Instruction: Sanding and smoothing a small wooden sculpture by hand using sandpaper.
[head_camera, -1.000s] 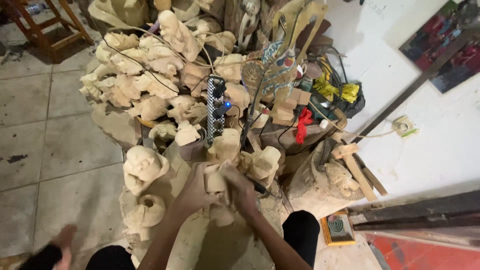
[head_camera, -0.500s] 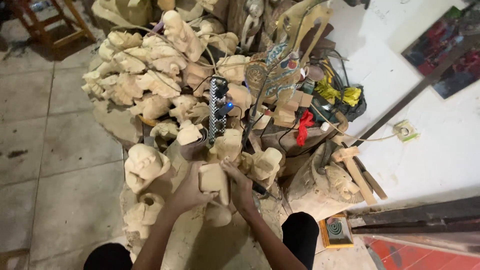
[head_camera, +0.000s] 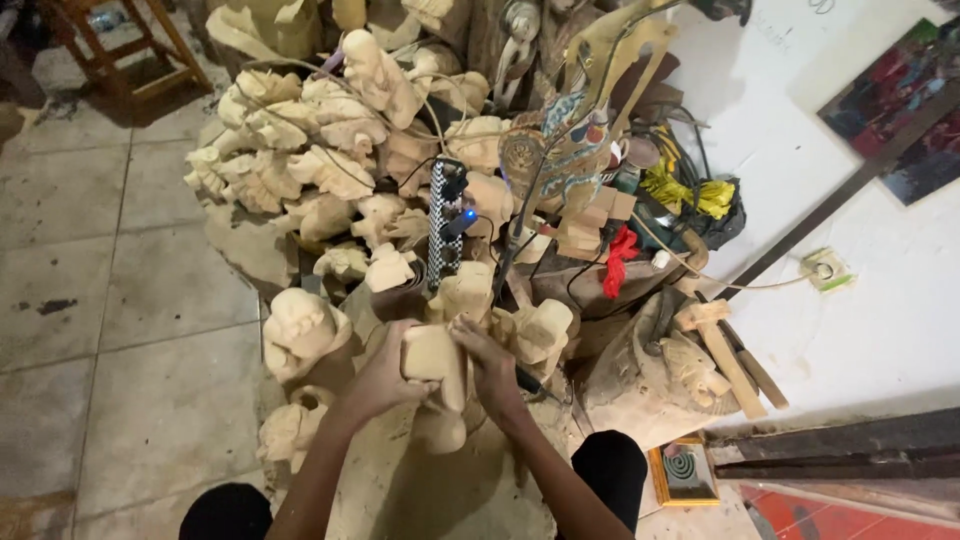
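Two hands on wooden block (head_camera: 432, 352) | left hand (head_camera: 385, 372) cupping | right hand (head_camera: 492, 368) clasping

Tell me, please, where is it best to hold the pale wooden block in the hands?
Probably by its two flat side faces, one from each side: the wooden block stands upright, with the left hand and right hand already on opposite sides.

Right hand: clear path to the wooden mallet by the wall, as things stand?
Probably not right now. The right hand and the left hand both grip the pale wood carving. The wooden mallet lies off to the right, uncovered, beyond a carved mask.
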